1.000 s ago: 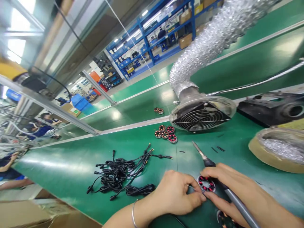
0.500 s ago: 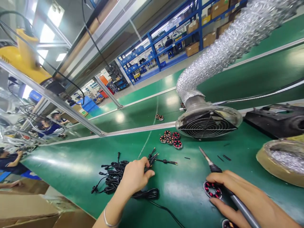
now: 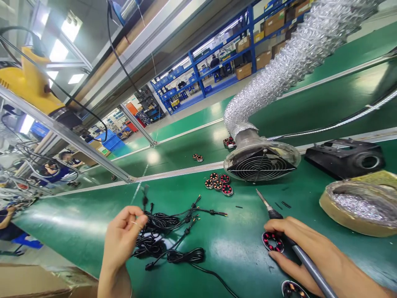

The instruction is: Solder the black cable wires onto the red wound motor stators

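Note:
My left hand (image 3: 124, 234) is closed in a pinch at the left side of a pile of black cables (image 3: 161, 223). A blurred black cable end (image 3: 145, 200) sticks up by its fingertips; the grip itself is partly hidden. My right hand (image 3: 305, 250) holds a soldering iron (image 3: 305, 260), its tip pointing up and away over the bench. The thumb and index finger of that hand also rest around a stator with red windings (image 3: 273, 241). Another stator (image 3: 293, 289) lies below, cut off by the frame edge. A coiled cable (image 3: 186, 255) lies in front of the pile.
Several stators (image 3: 218, 185) are grouped near the metal rail. A fume extractor hood (image 3: 262, 163) with a foil duct stands behind them. At the right are a round tub of metallic shavings (image 3: 356, 211) and a black stand (image 3: 344, 157). Short black tube pieces (image 3: 285, 204) lie nearby.
My left hand has moved left from the cables' bare wire ends, and a cable end now shows at its fingertips. My right hand keeps its hold; the view has shifted slightly.

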`<state>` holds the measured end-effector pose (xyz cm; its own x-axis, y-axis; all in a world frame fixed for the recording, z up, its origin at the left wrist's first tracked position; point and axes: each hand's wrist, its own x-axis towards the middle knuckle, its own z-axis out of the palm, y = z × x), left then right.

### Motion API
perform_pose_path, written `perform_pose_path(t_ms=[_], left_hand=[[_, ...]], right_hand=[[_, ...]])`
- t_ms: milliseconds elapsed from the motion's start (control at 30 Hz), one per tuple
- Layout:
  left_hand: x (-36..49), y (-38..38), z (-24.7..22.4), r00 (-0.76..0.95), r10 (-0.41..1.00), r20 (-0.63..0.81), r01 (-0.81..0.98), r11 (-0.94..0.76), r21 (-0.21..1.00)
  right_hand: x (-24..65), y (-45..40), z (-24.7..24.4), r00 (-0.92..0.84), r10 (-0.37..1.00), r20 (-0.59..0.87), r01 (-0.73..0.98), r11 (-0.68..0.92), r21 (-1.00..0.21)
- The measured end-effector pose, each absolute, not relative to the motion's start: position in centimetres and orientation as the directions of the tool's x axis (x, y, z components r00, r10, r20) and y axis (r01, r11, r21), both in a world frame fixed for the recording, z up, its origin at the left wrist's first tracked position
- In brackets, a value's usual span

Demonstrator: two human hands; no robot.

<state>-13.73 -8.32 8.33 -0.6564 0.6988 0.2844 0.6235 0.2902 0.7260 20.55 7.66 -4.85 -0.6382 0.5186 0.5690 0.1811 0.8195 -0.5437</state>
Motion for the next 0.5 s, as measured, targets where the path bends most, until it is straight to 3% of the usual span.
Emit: perform_pose_path(t_ms=[133,333,400,500], left_hand=[[-9.3,-6.3,6.3,-0.319,0.942,0.107,0.719,0.167,0.675],[-5.3,-2.8,4.0,-0.055,0.998,-0.013,0.762,0.05,0.645],[-5.8,-2.6,4.0,-0.111,0.993,0.033,0.718,0.057,0.694],[-8.6,-2.9,5.5,-0.428,0.87,0.244,0.532,0.024,0.846]], right_hand=[[21.0,7.8,-5.2,-0.638,0.552,0.538,0.216,0.798,-0.562],[20.8,7.3,-4.4,-0.607,0.562,0.562,0.214,0.796,-0.566],[20.6,7.0,-4.0,-0.563,0.574,0.595,0.195,0.792,-0.579],[20.5,6.6,-3.7,-0.535,0.574,0.62,0.188,0.796,-0.575]])
